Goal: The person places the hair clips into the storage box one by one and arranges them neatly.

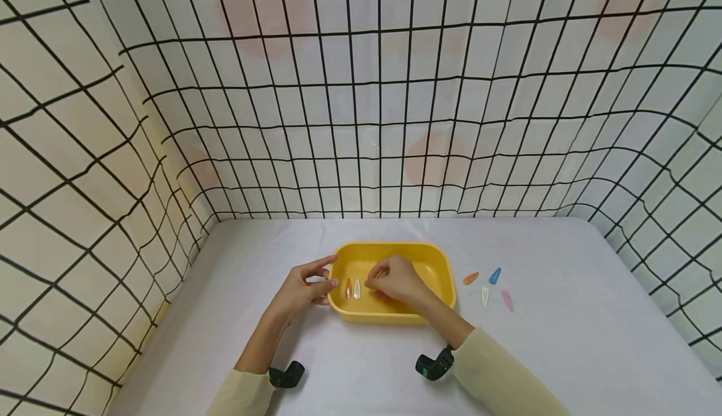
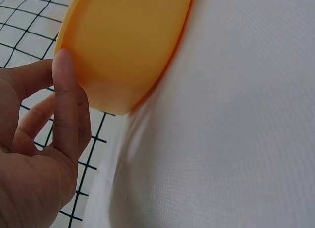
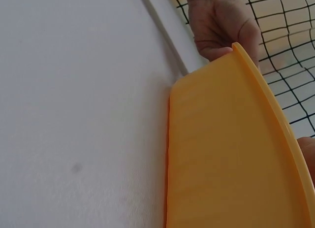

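A yellow plastic tray (image 1: pixel 389 317) stands on the table. My left hand (image 1: pixel 301 287) grips its left end, the thumb at the rim; the left wrist view shows this hand (image 2: pixel 44 134) pinching the tray's edge (image 2: pixel 118 55). On the tray's floor an orange snap hair clip (image 1: pixel 348 288) and a white hair clip (image 1: pixel 357 289) lie side by side. Just right of them, my right hand (image 1: pixel 397 278) reaches down inside the tray with thumb and fingertips together. Whatever may be between those fingertips is hidden. The tray's wall (image 3: pixel 231 149) covers most of this hand in the right wrist view.
Right of the tray, on the white cloth (image 1: pixel 564 341), lie an orange clip (image 1: pixel 470 278), a blue clip (image 1: pixel 495 275), a white clip (image 1: pixel 485 296) and a pink clip (image 1: pixel 507 300). Black wire grid (image 1: pixel 378 121) encloses the table's back and sides.
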